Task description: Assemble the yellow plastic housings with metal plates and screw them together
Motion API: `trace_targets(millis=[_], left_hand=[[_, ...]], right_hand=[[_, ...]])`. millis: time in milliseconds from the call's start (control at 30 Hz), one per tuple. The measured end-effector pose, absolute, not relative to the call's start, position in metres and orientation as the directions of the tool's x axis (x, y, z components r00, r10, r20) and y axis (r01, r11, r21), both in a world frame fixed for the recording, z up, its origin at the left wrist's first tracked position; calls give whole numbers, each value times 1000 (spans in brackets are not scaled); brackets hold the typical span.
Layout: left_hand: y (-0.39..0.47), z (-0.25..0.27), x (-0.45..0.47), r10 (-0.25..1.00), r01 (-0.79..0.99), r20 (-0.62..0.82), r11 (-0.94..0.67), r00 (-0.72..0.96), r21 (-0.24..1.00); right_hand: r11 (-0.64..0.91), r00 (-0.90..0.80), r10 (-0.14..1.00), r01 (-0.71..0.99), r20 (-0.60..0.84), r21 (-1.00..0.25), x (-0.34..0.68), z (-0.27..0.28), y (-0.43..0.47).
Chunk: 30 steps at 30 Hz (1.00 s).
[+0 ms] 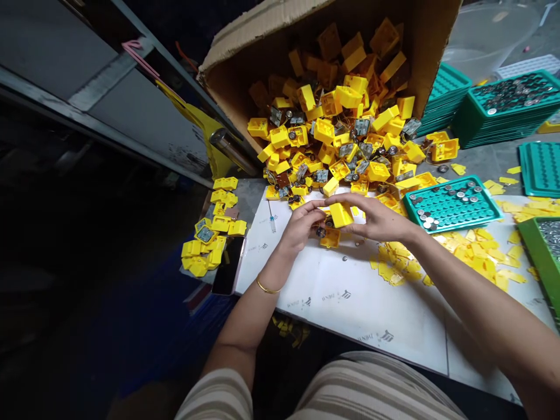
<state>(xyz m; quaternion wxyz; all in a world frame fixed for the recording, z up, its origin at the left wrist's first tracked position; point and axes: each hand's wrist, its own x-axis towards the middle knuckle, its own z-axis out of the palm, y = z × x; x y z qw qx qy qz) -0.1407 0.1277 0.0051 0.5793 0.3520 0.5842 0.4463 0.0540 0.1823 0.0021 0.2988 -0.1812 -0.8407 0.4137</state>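
Over the white board, my right hand [376,217] grips a small yellow plastic case [342,214] between thumb and fingers. Close against it, my left hand [303,226] is closed, its fingers pinching at the case's left side. A small dark round part [321,231] hangs by the left fingertips; whether it is wired to the case cannot be made out. Just below the hands is another open yellow case [330,238]. A small silver button cell [345,258] lies on the board nearby. The left fingers partly hide what they pinch.
A tipped cardboard box [262,35] spills yellow cases and circuit parts behind the hands. A teal tray [455,204] holds button cells; flat yellow pieces [398,262] lie before it. At left are a screwdriver [272,223], a phone [229,265] and stacked yellow cases [203,251].
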Motion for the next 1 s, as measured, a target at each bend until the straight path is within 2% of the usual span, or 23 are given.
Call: trace_targets(millis=[67,167,300,367,433,500,533,567,633,733,800,900,1000], left_hand=[[128,6,-139,927,-131,-371,362,-51,923],[128,9,-138,918,-170,-395,396,43,902],[123,11,-139,883,-102,-438,458,172,883],[120,11,-141,871,-41,-422,445,250,895],[118,10,-143,869,7,-386,404,311,915],[117,10,-145,893,96,-347,333,287,938],[116,10,-145,913,152,-325,295,247,943],[116,11,-146,933,206,-301,261,198,943],[115,12,-146,963,277,-249,213,101,937],[112,15,-144,990,314,-139,132,-2,940],[110,16,-143,994,295,-112,112,-16,949],[109,14,-142,987,188,-161,156,14,970],[109,9,-142,997,236,-67,75,-45,969]], right_hand=[[548,-747,582,70,320,-834,54,1,181],[560,-711,630,139,311,-816,54,-1,179],[530,-621,686,70,379,-845,56,0,178],[416,-599,729,2,332,-910,56,2,178],[239,-619,752,-62,226,-969,56,0,178],[107,-634,762,-81,134,-991,56,-3,179],[96,-621,776,-50,106,-994,56,-5,179],[134,-593,799,12,100,-991,56,-7,178],[319,-542,825,214,160,-923,56,-9,176],[596,-588,757,439,286,-673,55,-7,172],[669,-627,707,441,328,-599,54,-5,170],[710,-678,641,347,359,-612,52,-2,170],[712,-738,600,316,310,-627,52,-1,168]])
